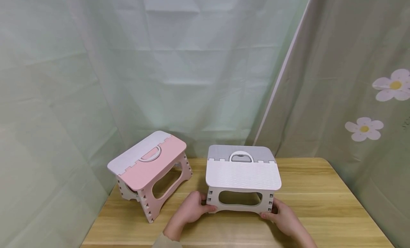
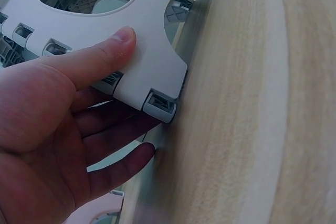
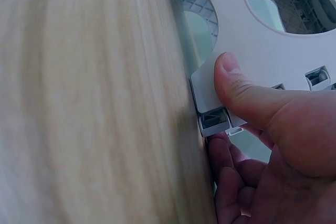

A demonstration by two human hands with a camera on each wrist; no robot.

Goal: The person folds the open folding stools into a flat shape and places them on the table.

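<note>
A white and grey folding step stool (image 1: 243, 175) stands unfolded on the table, its small carrying handle lying flat on top. At its near left leg, my left hand (image 1: 193, 207) grips the edge, thumb on the front panel (image 2: 152, 56) and fingers behind the leg. My right hand (image 1: 283, 217) holds the near right leg, its thumb pressed to the front face and the other fingers curled behind, as the right wrist view shows. Left of it stands a pink and white folding stool (image 1: 160, 160), also unfolded and turned at an angle, touched by neither hand.
Both stools stand on a wood-grain table (image 1: 317, 198). Behind it and at the left hangs a pale green curtain (image 1: 192, 80). A darker curtain (image 1: 333, 62) with white flowers hangs at the right.
</note>
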